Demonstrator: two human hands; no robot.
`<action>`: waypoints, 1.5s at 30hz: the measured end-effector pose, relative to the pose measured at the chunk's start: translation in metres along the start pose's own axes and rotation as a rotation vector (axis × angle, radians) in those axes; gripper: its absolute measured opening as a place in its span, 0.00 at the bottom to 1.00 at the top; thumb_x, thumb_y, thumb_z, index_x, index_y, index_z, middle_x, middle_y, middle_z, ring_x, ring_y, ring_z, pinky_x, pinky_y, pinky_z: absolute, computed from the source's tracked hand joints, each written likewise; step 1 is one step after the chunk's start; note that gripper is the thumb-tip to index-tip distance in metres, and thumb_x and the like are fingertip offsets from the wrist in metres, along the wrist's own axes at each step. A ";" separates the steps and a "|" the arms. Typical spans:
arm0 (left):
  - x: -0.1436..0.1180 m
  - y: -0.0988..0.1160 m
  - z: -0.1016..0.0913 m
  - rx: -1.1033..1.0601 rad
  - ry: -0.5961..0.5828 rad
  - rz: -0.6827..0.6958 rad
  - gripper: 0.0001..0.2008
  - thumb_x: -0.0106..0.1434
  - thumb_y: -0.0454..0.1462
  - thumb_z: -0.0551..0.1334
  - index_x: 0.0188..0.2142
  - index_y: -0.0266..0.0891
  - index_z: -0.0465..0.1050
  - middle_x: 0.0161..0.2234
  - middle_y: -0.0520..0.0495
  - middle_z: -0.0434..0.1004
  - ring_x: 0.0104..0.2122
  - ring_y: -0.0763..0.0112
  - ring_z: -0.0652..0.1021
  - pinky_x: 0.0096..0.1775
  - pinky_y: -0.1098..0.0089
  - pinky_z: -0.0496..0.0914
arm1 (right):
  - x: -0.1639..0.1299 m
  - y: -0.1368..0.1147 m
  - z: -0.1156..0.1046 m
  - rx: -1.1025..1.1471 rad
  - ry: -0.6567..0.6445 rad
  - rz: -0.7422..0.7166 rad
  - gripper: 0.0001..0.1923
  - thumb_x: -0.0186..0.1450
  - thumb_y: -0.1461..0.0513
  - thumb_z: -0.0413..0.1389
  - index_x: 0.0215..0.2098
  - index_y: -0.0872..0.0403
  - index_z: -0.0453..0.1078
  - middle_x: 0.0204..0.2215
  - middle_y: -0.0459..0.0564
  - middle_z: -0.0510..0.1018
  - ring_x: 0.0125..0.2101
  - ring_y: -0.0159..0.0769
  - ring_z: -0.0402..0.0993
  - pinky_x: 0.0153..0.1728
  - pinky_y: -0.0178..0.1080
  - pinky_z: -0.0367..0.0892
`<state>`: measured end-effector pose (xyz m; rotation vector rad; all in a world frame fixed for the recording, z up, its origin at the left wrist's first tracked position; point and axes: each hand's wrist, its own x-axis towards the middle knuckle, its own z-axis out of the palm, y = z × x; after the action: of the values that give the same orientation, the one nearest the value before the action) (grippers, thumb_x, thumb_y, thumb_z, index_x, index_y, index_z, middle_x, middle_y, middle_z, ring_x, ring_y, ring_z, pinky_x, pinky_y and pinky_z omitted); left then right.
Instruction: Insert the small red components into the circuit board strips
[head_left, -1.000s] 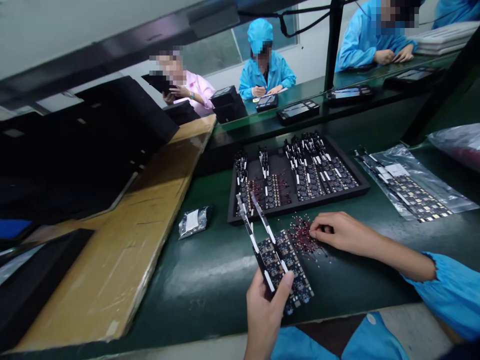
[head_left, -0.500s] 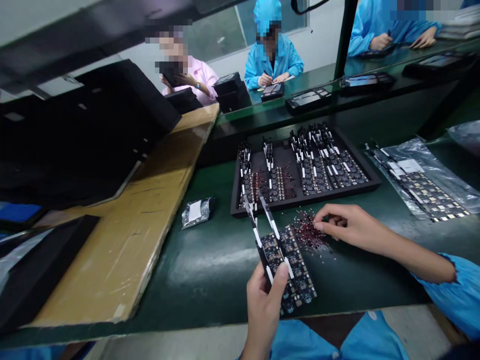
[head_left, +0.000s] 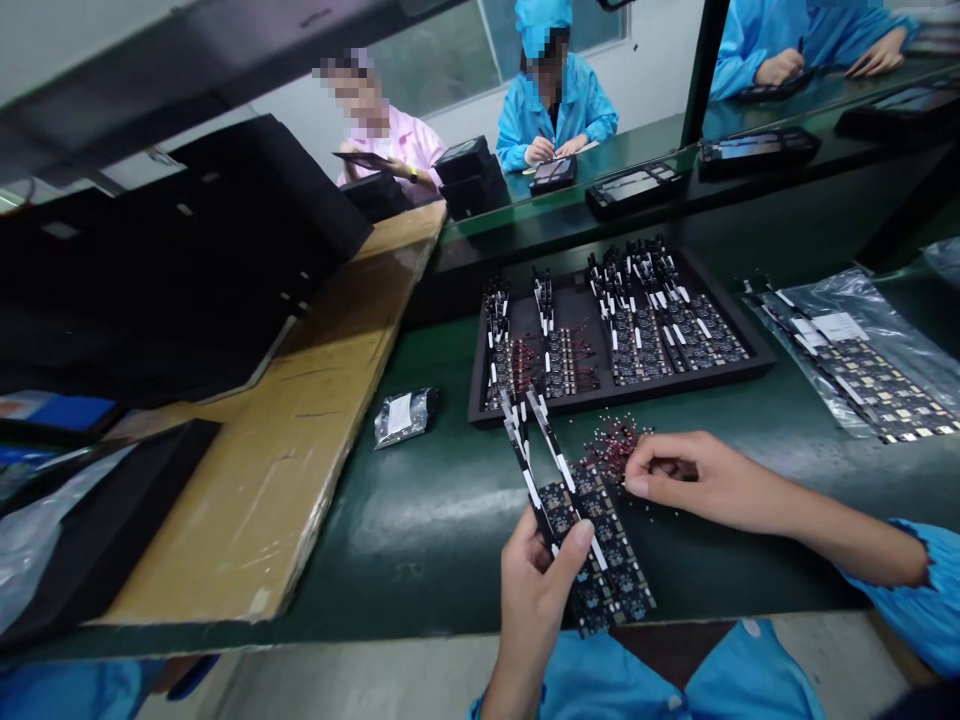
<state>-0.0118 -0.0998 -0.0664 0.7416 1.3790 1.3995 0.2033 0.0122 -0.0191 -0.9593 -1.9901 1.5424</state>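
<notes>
Nearest, the left hand point(head_left: 536, 590) grips a circuit board strip point(head_left: 581, 530) by its near end, its long axis running away and leftward over the green surface point(head_left: 420, 530). Just to its right, the right hand point(head_left: 690, 475) pinches at a pile of small red parts point(head_left: 611, 445) beside the strip's middle. Beyond lies a black tray point(head_left: 750, 365) of boards.

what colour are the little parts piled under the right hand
Dark red, a loose pile of small parts on the green bench, at the right hand; clearest in the head view.
</notes>
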 end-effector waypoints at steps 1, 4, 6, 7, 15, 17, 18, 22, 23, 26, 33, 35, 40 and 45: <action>0.000 -0.001 -0.001 0.012 0.011 -0.008 0.20 0.50 0.42 0.75 0.44 0.44 0.84 0.38 0.37 0.89 0.35 0.42 0.85 0.34 0.58 0.80 | 0.000 0.001 0.001 -0.008 -0.002 -0.007 0.09 0.65 0.49 0.60 0.33 0.43 0.76 0.25 0.44 0.76 0.24 0.36 0.68 0.23 0.37 0.62; 0.001 -0.002 -0.003 0.034 0.011 -0.042 0.19 0.50 0.44 0.75 0.42 0.43 0.84 0.32 0.39 0.89 0.28 0.46 0.85 0.27 0.60 0.80 | 0.000 0.001 0.004 -0.020 -0.020 -0.004 0.10 0.66 0.49 0.59 0.33 0.43 0.76 0.26 0.44 0.77 0.25 0.36 0.68 0.23 0.37 0.62; 0.001 -0.001 -0.004 0.040 -0.012 -0.069 0.22 0.51 0.44 0.75 0.44 0.41 0.82 0.28 0.40 0.89 0.23 0.49 0.85 0.23 0.63 0.78 | -0.001 -0.001 0.005 -0.018 -0.042 0.012 0.10 0.67 0.49 0.58 0.34 0.44 0.76 0.27 0.44 0.78 0.26 0.37 0.69 0.25 0.38 0.63; 0.000 -0.001 -0.003 0.043 -0.025 -0.079 0.23 0.51 0.43 0.75 0.46 0.40 0.81 0.27 0.40 0.88 0.22 0.51 0.84 0.22 0.64 0.78 | -0.001 -0.002 0.005 -0.016 -0.053 0.018 0.10 0.67 0.50 0.58 0.34 0.45 0.76 0.28 0.45 0.78 0.27 0.37 0.70 0.26 0.38 0.63; -0.002 0.003 0.000 0.077 -0.027 -0.058 0.18 0.54 0.44 0.73 0.42 0.38 0.83 0.25 0.42 0.87 0.21 0.55 0.83 0.22 0.67 0.77 | -0.001 -0.004 0.006 -0.034 -0.051 0.016 0.12 0.68 0.49 0.57 0.35 0.45 0.77 0.30 0.45 0.80 0.29 0.39 0.72 0.29 0.39 0.65; -0.002 0.004 0.001 0.101 -0.017 -0.054 0.17 0.53 0.44 0.73 0.41 0.38 0.84 0.25 0.42 0.86 0.21 0.55 0.82 0.22 0.67 0.77 | -0.002 -0.004 0.006 -0.049 -0.044 0.014 0.12 0.69 0.50 0.57 0.35 0.46 0.76 0.30 0.45 0.79 0.28 0.38 0.72 0.29 0.39 0.64; -0.002 0.005 0.001 0.111 -0.016 -0.053 0.17 0.53 0.44 0.73 0.40 0.38 0.84 0.25 0.42 0.86 0.21 0.55 0.82 0.22 0.67 0.76 | -0.002 -0.005 0.006 -0.057 -0.046 0.021 0.12 0.69 0.50 0.56 0.35 0.46 0.76 0.30 0.45 0.79 0.28 0.38 0.71 0.29 0.39 0.64; -0.002 0.007 0.002 0.147 -0.023 -0.046 0.19 0.52 0.44 0.74 0.41 0.37 0.84 0.27 0.41 0.88 0.23 0.55 0.83 0.23 0.67 0.77 | -0.003 -0.008 0.005 -0.080 -0.059 0.041 0.13 0.71 0.52 0.55 0.35 0.49 0.75 0.29 0.45 0.77 0.27 0.35 0.69 0.29 0.37 0.62; -0.002 0.007 0.002 0.150 -0.025 -0.043 0.19 0.52 0.43 0.74 0.42 0.37 0.84 0.28 0.41 0.88 0.24 0.55 0.83 0.24 0.67 0.78 | -0.003 -0.008 0.005 -0.087 -0.061 0.041 0.12 0.71 0.53 0.55 0.35 0.50 0.75 0.28 0.44 0.76 0.27 0.35 0.68 0.29 0.37 0.62; -0.002 0.008 0.002 0.161 -0.024 -0.026 0.19 0.52 0.42 0.74 0.42 0.36 0.85 0.28 0.41 0.89 0.24 0.55 0.83 0.24 0.68 0.78 | -0.003 -0.009 0.006 -0.103 -0.069 0.039 0.12 0.71 0.54 0.55 0.35 0.51 0.75 0.28 0.44 0.75 0.26 0.33 0.67 0.28 0.36 0.61; -0.004 0.011 0.003 0.179 -0.037 -0.008 0.17 0.53 0.41 0.74 0.41 0.36 0.85 0.30 0.40 0.89 0.26 0.53 0.84 0.25 0.67 0.77 | -0.002 -0.009 0.005 -0.133 -0.090 0.028 0.11 0.70 0.55 0.55 0.35 0.51 0.75 0.27 0.45 0.75 0.26 0.34 0.66 0.27 0.37 0.61; -0.004 0.011 0.003 0.191 -0.035 -0.002 0.17 0.52 0.41 0.74 0.41 0.37 0.85 0.30 0.40 0.89 0.26 0.52 0.84 0.25 0.66 0.78 | -0.002 -0.009 0.004 -0.140 -0.091 0.026 0.10 0.70 0.56 0.56 0.35 0.51 0.76 0.27 0.45 0.75 0.26 0.34 0.66 0.27 0.37 0.61; -0.004 0.010 0.002 0.216 -0.034 -0.001 0.16 0.52 0.41 0.74 0.40 0.37 0.86 0.29 0.41 0.89 0.25 0.53 0.83 0.24 0.66 0.77 | -0.002 -0.009 0.003 -0.145 -0.088 0.016 0.10 0.70 0.57 0.56 0.35 0.51 0.76 0.27 0.44 0.75 0.26 0.33 0.66 0.27 0.36 0.61; -0.004 0.011 0.002 0.211 -0.035 0.005 0.16 0.52 0.40 0.74 0.40 0.35 0.85 0.28 0.41 0.89 0.25 0.54 0.83 0.24 0.68 0.77 | -0.002 -0.009 0.004 -0.169 -0.070 -0.022 0.10 0.71 0.56 0.56 0.36 0.51 0.76 0.29 0.45 0.76 0.27 0.33 0.68 0.28 0.36 0.62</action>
<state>-0.0108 -0.1013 -0.0549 0.9021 1.5130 1.2508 0.1994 0.0071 -0.0112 -0.9562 -2.2012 1.4325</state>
